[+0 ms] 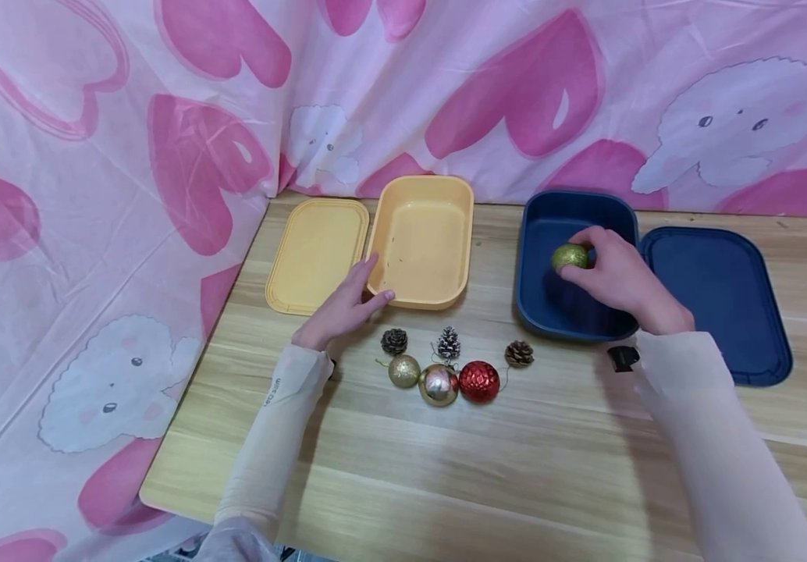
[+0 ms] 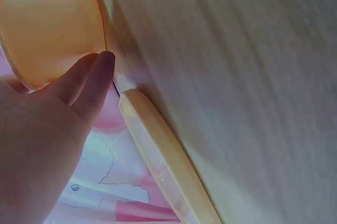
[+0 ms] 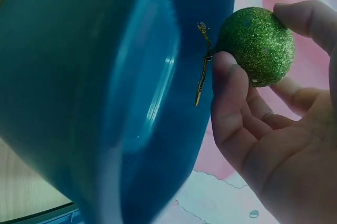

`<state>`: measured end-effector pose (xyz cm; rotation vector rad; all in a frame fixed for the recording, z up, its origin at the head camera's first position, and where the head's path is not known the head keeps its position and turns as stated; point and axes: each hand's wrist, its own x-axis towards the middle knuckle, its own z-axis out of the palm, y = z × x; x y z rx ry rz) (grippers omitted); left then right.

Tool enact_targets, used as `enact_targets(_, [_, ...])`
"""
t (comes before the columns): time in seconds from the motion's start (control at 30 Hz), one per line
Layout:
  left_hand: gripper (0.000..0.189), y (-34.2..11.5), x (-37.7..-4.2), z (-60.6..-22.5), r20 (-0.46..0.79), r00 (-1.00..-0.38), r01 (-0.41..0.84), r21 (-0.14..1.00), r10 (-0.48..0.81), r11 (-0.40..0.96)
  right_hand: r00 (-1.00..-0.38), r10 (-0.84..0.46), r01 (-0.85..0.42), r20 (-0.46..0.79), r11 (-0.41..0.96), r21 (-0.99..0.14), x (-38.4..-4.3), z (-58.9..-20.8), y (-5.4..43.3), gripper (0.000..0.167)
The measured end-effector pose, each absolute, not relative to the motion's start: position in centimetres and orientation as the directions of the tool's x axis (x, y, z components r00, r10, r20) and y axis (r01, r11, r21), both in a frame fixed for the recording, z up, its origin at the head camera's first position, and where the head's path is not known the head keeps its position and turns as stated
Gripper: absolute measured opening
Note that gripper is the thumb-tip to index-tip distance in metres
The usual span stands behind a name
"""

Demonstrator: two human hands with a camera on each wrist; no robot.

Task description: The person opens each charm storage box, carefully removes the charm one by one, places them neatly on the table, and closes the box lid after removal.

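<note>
My right hand [image 1: 617, 273] pinches a green glitter bauble [image 3: 256, 46] by thumb and fingers, holding it above the dark blue box [image 1: 526, 265]. A gold hanging loop [image 3: 202, 66] dangles from the bauble in the right wrist view. At the near-left corner of the yellow box [image 1: 423, 303], my left hand [image 1: 343, 307] rests with fairly straight fingers against its wall and rim. Between the hands lie a gold glitter bauble [image 1: 403, 371], a shiny gold bauble [image 1: 439, 385], a red bauble [image 1: 479, 382] and pine cones [image 1: 394, 341], including a frosted pine cone [image 1: 449, 344].
A yellow lid [image 1: 319, 256] lies left of the yellow box; a dark blue lid [image 1: 716, 304] lies right of the blue box. Near my right sleeve is a small black object [image 1: 623, 359]. Pink heart-patterned cloth [image 1: 516, 94] hangs behind the wooden table [image 1: 488, 484].
</note>
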<state>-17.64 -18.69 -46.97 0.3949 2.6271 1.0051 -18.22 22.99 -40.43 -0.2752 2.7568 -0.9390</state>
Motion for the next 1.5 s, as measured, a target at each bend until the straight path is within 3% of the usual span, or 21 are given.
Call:
enact_targets(0.43, [0.096, -18.6, -17.9, -47.2, -0.148, -0.921, 0.152, 0.715, 0.360, 0.683, -0.969, -0.217, -0.096, -0.119, 0.772, -0.628, -17.5, -40.6, 23.1, 0.058])
enact_targets(1.5, [0.097, -18.4, -17.7, -47.0, -0.162, -0.923, 0.138, 0.707, 0.349, 0.694, -0.990, -0.138, -0.123, 0.035, 0.711, -0.692, -14.0, -39.7, 22.4, 0.053])
